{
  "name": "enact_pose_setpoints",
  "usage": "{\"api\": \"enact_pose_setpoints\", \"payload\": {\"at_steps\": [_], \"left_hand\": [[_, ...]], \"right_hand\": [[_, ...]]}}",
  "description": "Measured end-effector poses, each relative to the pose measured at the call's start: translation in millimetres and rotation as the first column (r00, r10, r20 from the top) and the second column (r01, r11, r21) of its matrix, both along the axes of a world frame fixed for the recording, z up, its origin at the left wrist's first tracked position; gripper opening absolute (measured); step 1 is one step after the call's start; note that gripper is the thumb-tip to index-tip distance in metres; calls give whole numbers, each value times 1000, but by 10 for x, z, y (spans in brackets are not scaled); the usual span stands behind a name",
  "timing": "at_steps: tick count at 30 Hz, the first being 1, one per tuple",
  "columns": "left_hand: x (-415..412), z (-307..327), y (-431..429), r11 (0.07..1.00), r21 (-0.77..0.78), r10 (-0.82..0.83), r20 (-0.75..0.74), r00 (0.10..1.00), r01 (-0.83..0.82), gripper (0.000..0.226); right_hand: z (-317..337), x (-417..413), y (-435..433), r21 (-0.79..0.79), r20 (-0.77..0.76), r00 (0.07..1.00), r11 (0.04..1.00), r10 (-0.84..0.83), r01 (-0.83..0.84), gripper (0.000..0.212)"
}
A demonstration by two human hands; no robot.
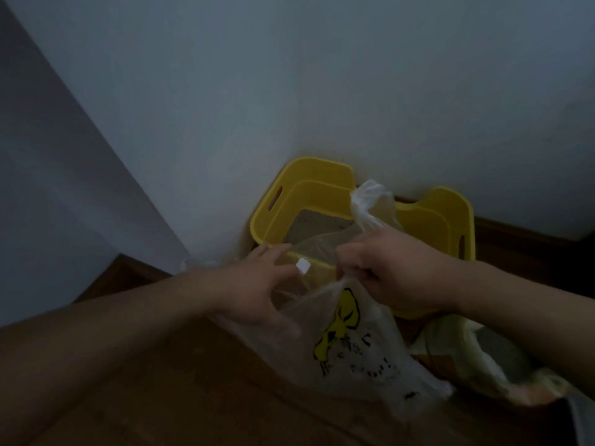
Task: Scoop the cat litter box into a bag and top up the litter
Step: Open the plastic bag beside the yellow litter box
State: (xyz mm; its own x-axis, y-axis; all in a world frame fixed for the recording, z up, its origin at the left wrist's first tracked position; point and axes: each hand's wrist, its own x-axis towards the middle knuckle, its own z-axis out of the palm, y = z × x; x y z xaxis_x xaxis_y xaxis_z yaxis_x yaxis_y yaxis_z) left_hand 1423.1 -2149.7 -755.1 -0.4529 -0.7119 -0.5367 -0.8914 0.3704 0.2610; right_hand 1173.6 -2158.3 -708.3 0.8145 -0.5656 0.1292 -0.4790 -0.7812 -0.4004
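Yellow litter box (pixel 270 204) sits against the wall, with the thin plastic bag (pixel 363 349) held just in front. The right hand (pixel 396 272) has a pinching grip on the bag's rim; the left hand (pixel 257 284) seems spread at its mouth — blurred — so a sagging mouth could spill scoopings.

Left hand (pixel 257 284) and right hand (pixel 396 272) on bare forearms (pixel 128 333).

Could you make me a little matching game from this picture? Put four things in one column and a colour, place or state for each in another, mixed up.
Things:
1. litter box
2. bag
3. right hand
4. floor

Descriptions:
A. brown wood
B. yellow, against the wall
C. clear plastic with a yellow print
D. gripping the bag's handle

Pairs: 1-B, 2-C, 3-D, 4-A
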Motion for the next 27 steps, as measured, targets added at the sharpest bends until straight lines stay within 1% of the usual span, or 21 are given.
{"api": "enact_pose_setpoints", "payload": {"at_steps": [1, 3, 5, 6, 8, 10, 11, 12, 13, 15, 16, 17, 18, 19, 20, 21, 22, 23, 25, 27], "left_hand": [[12, -25, -7, 998, -21, 55, -24, 998, -55, 99], [25, -68, -19, 989, -33, 142, -118, 983, -147, 84], [21, -76, -24, 983, -19, 173, -246, 954, -183, 61], [10, -62, -25, 984, -26, 164, -270, 949, -178, 52], [-21, -22, -43, 984, -63, 143, -295, 945, -169, 46], [-51, 23, -74, 973, -125, 146, -306, 941, -192, 48], [-59, 48, -86, 961, -178, 149, -306, 940, -210, 51], [-66, 74, -94, 944, -243, 144, -308, 940, -225, 53], [-74, 104, -102, 923, -314, 121, -311, 943, -222, 54], [-105, 183, -115, 882, -436, 43, -305, 951, -180, 53], [-121, 224, -115, 862, -484, 7, -289, 957, -153, 53], [-136, 260, -115, 839, -530, -25, -264, 964, -123, 52], [-148, 290, -108, 808, -582, -59, -229, 972, -89, 51], [-154, 318, -103, 771, -635, -94, -192, 977, -50, 52], [-161, 342, -95, 735, -678, -128, -157, 979, -12, 54], [-169, 369, -85, 705, -709, -160, -122, 980, 27, 56], [-181, 394, -75, 681, -729, -190, -86, 978, 68, 59], [-186, 410, -70, 659, -745, -214, -52, 975, 105, 62], [-183, 414, -63, 630, -762, -241, -8, 970, 150, 70], [-169, 381, -51, 629, -759, -242, 14, 970, 168, 79]], "right_hand": [[-8, 2, 2, -5, 21, 1000, 1000, 2, -2, 27], [-5, 9, 0, -32, 55, 998, 999, 0, 2, 36], [0, 3, -9, -50, 70, 998, 999, -2, 5, 46], [5, 1, -8, -49, 70, 998, 999, -8, 12, 48], [0, -10, -9, -18, 54, 998, 999, -32, 33, 48], [6, -8, 6, 35, -4, 998, 997, -65, 65, 41], [22, 3, 20, 77, -64, 995, 994, -72, 77, 32], [45, 16, 36, 138, -142, 988, 987, -63, 83, 21], [74, 36, 44, 216, -225, 974, 973, -32, 82, 14], [147, 80, 55, 407, -329, 943, 909, 54, 90, 23], [182, 104, 55, 495, -329, 942, 862, 69, 110, 33], [199, 125, 40, 546, -304, 952, 825, 34, 145, 43], [190, 138, 26, 559, -284, 959, 809, -23, 184, 49], [170, 159, 6, 509, -275, 959, 836, -67, 204, 48], [146, 181, -18, 389, -274, 959, 903, -77, 184, 40], [112, 203, -38, 263, -287, 955, 953, -73, 152, 27], [78, 214, -48, 177, -318, 946, 977, -61, 122, 17], [48, 215, -60, 127, -369, 928, 987, -48, 102, 23], [-44, 174, -93, 82, -463, 886, 995, -14, 59, 52], [-145, 117, -109, 17, -490, 872, 1000, 3, 6, 76]]}}
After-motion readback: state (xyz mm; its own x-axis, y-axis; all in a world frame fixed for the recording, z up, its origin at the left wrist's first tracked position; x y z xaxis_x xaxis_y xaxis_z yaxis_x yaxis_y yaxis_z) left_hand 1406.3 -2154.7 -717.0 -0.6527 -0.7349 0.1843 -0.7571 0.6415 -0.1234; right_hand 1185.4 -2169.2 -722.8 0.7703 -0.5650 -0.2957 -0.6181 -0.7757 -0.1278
